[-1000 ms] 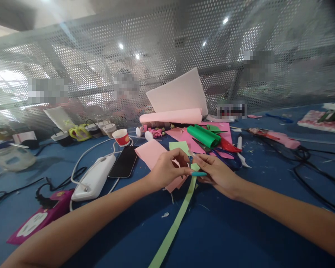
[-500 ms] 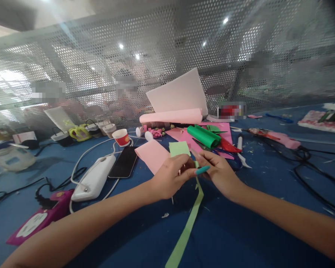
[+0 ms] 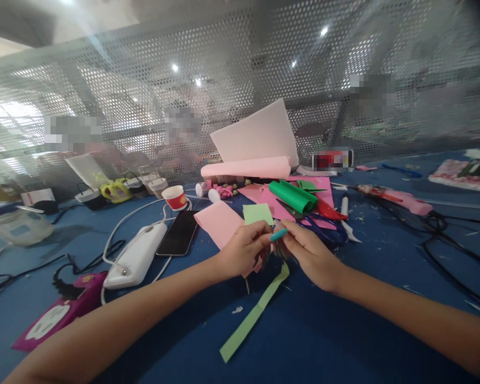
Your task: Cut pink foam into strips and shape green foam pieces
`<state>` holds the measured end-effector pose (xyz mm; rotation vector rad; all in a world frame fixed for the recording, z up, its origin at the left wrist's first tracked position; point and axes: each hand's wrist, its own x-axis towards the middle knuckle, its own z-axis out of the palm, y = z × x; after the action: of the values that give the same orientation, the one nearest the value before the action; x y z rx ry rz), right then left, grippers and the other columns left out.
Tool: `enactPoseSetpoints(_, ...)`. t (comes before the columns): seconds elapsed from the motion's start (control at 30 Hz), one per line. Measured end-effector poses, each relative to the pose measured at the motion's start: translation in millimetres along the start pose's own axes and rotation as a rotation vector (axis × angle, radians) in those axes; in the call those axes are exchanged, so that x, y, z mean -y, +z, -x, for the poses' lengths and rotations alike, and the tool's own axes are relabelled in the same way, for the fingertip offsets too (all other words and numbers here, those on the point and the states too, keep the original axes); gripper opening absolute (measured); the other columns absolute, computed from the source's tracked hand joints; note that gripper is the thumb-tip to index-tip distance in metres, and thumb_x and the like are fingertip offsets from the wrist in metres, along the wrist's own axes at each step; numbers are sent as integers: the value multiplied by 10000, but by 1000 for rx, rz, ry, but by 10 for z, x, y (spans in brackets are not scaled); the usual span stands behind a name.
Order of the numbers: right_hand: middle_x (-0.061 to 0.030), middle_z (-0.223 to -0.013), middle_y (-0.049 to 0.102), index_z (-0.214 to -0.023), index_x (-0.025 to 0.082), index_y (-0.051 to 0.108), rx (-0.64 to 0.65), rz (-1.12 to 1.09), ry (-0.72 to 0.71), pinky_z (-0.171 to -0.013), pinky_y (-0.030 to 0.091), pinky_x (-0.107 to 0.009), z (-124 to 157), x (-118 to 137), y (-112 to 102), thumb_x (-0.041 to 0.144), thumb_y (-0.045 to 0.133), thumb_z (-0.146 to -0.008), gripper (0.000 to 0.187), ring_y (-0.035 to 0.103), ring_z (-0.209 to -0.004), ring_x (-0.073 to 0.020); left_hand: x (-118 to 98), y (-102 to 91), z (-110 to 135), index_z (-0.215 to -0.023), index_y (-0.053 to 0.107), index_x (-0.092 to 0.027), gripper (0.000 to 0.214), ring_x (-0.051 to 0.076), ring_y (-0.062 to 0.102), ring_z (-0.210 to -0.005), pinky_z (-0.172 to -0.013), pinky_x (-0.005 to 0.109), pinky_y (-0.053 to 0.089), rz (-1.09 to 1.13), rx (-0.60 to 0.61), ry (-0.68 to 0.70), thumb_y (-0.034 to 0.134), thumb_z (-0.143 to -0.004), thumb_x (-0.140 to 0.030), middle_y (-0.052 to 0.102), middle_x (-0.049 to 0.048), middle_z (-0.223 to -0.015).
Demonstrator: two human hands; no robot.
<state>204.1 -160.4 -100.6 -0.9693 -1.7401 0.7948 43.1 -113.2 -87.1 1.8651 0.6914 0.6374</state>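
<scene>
My left hand [image 3: 244, 249] and my right hand [image 3: 310, 253] meet over the blue table, fingers closed and fingertips pinched together. What they pinch is hidden behind the fingers; a long teal fingernail crosses in front. Just below them, a light green paper strip [image 3: 258, 312] slants toward me, its upper end close under my right hand. I cannot tell whether it is still attached to what I hold. A thin stick-like piece [image 3: 247, 286] shows below my left hand. Behind the hands are a light green paper square [image 3: 258, 214] and a pink paper sheet [image 3: 218, 221].
Left: a phone [image 3: 178, 233], a white power bank [image 3: 136, 257] with cables, a paper cup [image 3: 175, 198] and a purple pouch [image 3: 60, 314]. Behind: a green roll [image 3: 293, 197] and a pink roll [image 3: 246, 167]. Right: a pink glue gun [image 3: 398, 198] with black cord. Mesh partition [image 3: 144, 96] beyond.
My hands have drawn closer together, the right one moving slightly left. The green strip's near end has shifted up and left, and its upper end now shows below the fingers.
</scene>
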Motion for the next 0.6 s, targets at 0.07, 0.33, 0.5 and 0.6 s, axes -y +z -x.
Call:
enactPoseSetpoints(0.07, 16, -678, 417, -782, 213, 435, -40, -59, 29, -557, 332, -262, -13, 17, -32, 420, 328, -941, 282, 391, -603, -127, 15, -14, -18, -728, 444, -172, 302, 51, 460, -389, -411, 178, 340, 3, -40, 39, 447, -874, -436, 510, -46, -538)
enactPoseSetpoints(0.33, 50, -604, 456, -755, 210, 433, -147, -274, 179, -417, 321, -222, -128, -138, -130, 525, 488, -842, 331, 422, -463, -86, -12, 6, -51, -634, 422, -170, 408, 42, 420, -386, -390, 175, 305, 209, -137, -67, 551, -769, -533, 457, -61, -488)
enactPoseSetpoints(0.5, 57, -572, 456, -786, 197, 468, 8, -384, 185, -427, 326, -219, -115, -215, 46, 504, 526, -827, 316, 413, -453, -78, 32, 18, -75, -643, 434, -167, 393, 35, 399, -371, -378, 168, 304, 338, -246, -65, 594, -745, -511, 425, -79, -479)
enactPoseSetpoints(0.6, 61, -588, 466, -829, 201, 467, 71, -426, 190, -421, 343, -211, -105, -203, 97, 476, 535, -831, 283, 429, -455, -77, 54, -7, -91, -646, 449, -164, 391, 32, 386, -377, -382, 167, 318, 417, -332, -52, 623, -722, -507, 417, -80, -488)
